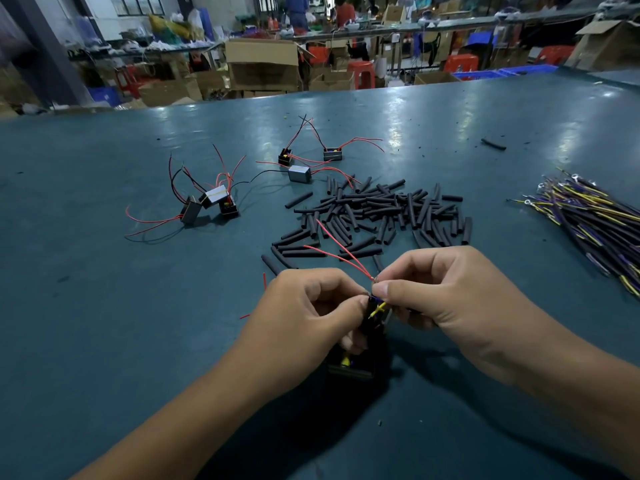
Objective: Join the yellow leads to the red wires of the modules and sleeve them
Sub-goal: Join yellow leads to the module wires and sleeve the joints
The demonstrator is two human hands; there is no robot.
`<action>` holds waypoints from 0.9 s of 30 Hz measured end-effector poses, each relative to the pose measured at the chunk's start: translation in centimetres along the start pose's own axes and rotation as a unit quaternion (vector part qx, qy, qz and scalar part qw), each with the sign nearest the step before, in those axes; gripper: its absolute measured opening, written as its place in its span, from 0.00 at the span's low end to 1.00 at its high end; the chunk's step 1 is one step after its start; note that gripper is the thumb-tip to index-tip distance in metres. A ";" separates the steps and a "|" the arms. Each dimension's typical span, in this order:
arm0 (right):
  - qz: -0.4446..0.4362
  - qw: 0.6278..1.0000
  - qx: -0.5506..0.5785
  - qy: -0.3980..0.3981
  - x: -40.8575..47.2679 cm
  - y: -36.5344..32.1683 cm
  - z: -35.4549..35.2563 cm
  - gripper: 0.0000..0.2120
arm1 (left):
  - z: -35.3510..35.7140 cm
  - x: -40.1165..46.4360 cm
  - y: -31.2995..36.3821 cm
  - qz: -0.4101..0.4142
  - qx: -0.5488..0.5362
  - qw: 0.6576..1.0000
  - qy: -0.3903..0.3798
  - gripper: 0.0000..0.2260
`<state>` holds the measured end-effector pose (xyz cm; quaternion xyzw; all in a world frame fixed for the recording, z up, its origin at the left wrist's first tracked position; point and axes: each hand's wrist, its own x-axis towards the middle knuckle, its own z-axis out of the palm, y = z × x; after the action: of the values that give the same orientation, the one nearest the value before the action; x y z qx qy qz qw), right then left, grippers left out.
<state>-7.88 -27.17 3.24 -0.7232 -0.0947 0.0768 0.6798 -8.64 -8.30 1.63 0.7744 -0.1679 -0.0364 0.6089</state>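
teal table (138,323), hands (304,317) pinching wires (332,252)

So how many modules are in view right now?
7: three clustered at left, three further back near the middle, and one at the hands. More may be hidden behind the hands.

This is a factory assembly hall: long work tables (450,27) at twelve o'clock, open cardboard boxes (263,64), red plastic stools (360,72) and blue crates (512,71) (many seem full of parts).
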 end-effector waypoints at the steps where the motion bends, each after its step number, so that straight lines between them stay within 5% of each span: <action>1: -0.011 1.000 -0.006 -0.002 0.0 0.0 0.0 0.05 | -0.2 0.0 0.2 0.002 -0.005 1.000 0.011 0.05; 8: -0.077 0.994 -0.076 -0.013 -0.3 -0.4 -0.1 0.04 | -1.3 0.3 1.9 0.160 0.226 0.960 0.052 0.03; 15: -0.110 0.984 -0.138 -0.032 -0.6 -0.8 0.2 0.03 | -2.5 0.5 3.1 0.211 0.278 0.937 0.006 0.05; 22: -0.167 0.960 -0.219 -0.039 -1.1 -1.4 0.7 0.03 | -2.8 0.0 3.9 0.112 0.244 0.963 -0.033 0.08; 25: -0.180 0.954 -0.237 -0.045 -1.2 -1.4 0.8 0.05 | -2.4 0.0 3.8 -0.036 0.095 0.994 -0.030 0.10; 27: -0.188 0.947 -0.254 -0.046 -1.4 -1.5 0.9 0.06 | -2.0 0.1 3.7 -0.161 -0.023 0.986 -0.040 0.07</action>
<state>-9.48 -26.50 4.60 -0.8367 -0.2767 -0.0463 0.4704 -8.86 -7.19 5.72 0.7753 -0.0640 -0.1690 0.6052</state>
